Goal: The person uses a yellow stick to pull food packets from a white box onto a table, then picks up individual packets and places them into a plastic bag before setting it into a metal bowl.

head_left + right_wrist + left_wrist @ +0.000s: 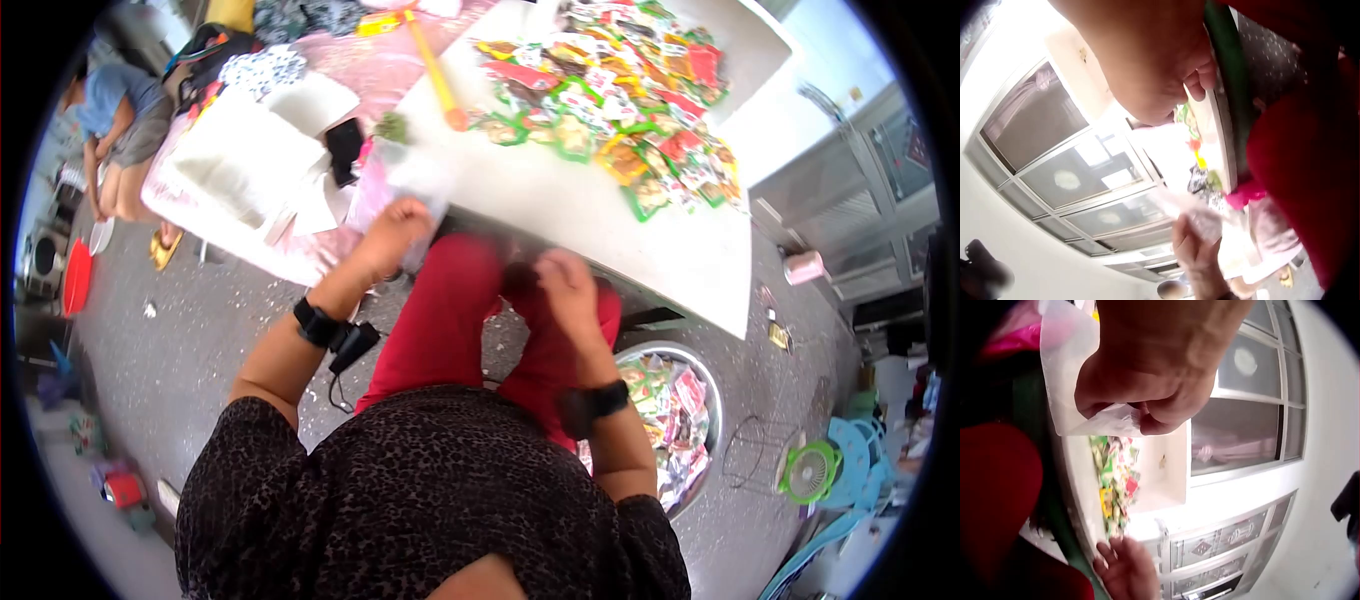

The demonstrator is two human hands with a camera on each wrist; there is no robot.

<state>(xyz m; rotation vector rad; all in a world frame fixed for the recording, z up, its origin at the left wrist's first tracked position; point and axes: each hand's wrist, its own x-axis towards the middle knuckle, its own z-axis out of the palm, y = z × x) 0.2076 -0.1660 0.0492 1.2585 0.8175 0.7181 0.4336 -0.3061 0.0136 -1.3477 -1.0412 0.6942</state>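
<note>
My left hand point(395, 235) is raised over the gap beside the white table's front corner. Its fingers and thumb pinch a clear plastic bag point(1063, 381), whose thin film hangs past the knuckles in the left wrist view. The same bag point(1200, 219) appears blurred in the right wrist view. My right hand point(568, 285) is above my right thigh, close to the table edge. Nothing shows in it, and its fingers point(1110, 553) are loosely bent in the left wrist view. Many small colourful food packets point(640, 110) lie heaped on the white table point(560, 195).
By my right leg stands a metal basin point(718, 400) of packets. A yellow-handled tool point(435, 75) lies across the table's left end. Further left are a black phone point(344, 150) and white cloth point(240, 160). Another person point(125, 120) is at far left; a green fan point(810, 472) stands right.
</note>
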